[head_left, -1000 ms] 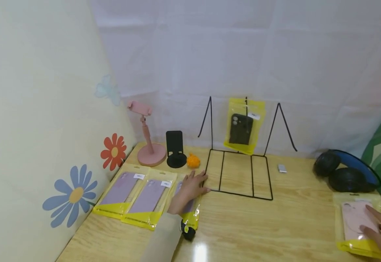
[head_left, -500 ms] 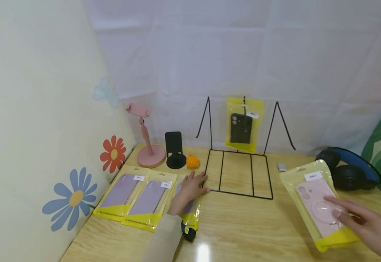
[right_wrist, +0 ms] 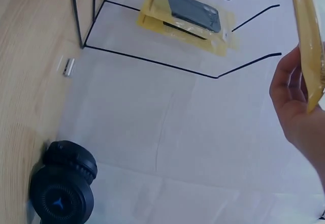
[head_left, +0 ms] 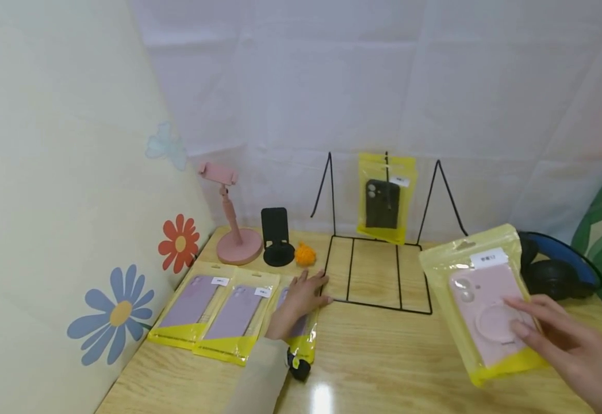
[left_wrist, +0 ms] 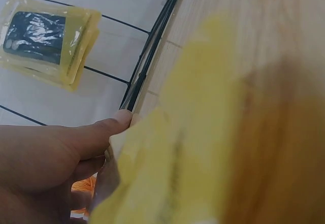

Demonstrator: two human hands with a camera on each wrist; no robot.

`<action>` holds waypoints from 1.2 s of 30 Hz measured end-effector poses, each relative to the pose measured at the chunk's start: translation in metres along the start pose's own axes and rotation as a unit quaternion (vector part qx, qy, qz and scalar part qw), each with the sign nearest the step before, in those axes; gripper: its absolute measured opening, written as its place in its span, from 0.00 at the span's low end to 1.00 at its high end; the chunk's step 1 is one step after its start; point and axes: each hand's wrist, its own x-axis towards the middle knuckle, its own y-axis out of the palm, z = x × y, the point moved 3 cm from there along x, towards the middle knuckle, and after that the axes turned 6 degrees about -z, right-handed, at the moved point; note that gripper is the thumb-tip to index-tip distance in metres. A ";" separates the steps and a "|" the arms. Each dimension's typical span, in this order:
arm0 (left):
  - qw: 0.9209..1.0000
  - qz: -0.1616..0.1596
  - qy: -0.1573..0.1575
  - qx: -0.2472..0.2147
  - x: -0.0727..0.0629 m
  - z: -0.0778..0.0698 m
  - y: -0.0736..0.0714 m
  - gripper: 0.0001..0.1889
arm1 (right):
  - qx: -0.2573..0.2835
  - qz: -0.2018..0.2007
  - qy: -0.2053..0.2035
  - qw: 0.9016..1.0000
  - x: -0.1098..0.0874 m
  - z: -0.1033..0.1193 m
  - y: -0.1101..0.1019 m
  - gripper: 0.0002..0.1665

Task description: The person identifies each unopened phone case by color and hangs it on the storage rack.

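Note:
My right hand (head_left: 564,339) holds a packaged pink phone case (head_left: 479,316) at its right edge, thumb and fingertips on the front. The yellow-edged pouch is raised and tilted, its hang hole at the top. My left hand (head_left: 299,299) lies over a packaged purple phone case (head_left: 303,342), hiding much of it. Its fingertips touch the left side of a black wire display rack (head_left: 399,279); the left wrist view shows the contact at the bar. From the rack's middle hook hangs a packaged black phone case (head_left: 375,210).
Two more packaged purple cases (head_left: 238,313) lie at the left. Behind them stand a pink phone stand (head_left: 238,244), a black phone stand (head_left: 275,227) and an orange fuzzy item (head_left: 305,254). Black headphones (head_left: 554,279) sit at the right. A small silver piece (right_wrist: 69,67) lies by the rack.
My right hand has lifted the packaged pink phone case off the table at the right and brought it leftward, toward the rack. The left hand has stayed in place.

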 end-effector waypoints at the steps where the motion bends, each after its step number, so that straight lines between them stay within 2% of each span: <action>1: 1.000 0.000 0.001 -0.002 0.000 0.000 0.000 0.30 | 0.006 -0.004 0.000 1.000 0.001 0.001 0.001 0.23; 4: 1.000 0.000 0.000 -0.008 0.000 0.001 0.000 0.30 | 0.022 -0.009 0.008 1.000 0.003 0.003 0.004 0.23; 10: 1.000 -0.001 -0.002 -0.006 0.000 0.001 0.000 0.30 | 0.009 0.013 0.080 0.997 0.008 -0.004 0.011 0.23; 14: 1.000 -0.005 0.000 -0.004 0.001 -0.001 -0.001 0.30 | 0.018 0.015 0.105 0.994 0.011 -0.010 0.016 0.24; 23: 1.000 0.001 -0.006 -0.006 0.000 -0.001 -0.001 0.30 | 0.065 -0.004 0.099 0.993 0.016 -0.021 0.022 0.25; 28: 1.000 0.005 -0.005 -0.006 0.000 -0.001 -0.001 0.31 | 0.069 -0.003 0.120 0.990 0.022 -0.027 0.026 0.26; 36: 1.000 0.007 -0.006 -0.006 0.000 0.000 0.000 0.31 | 0.115 -0.021 0.089 0.989 0.043 -0.030 0.043 0.24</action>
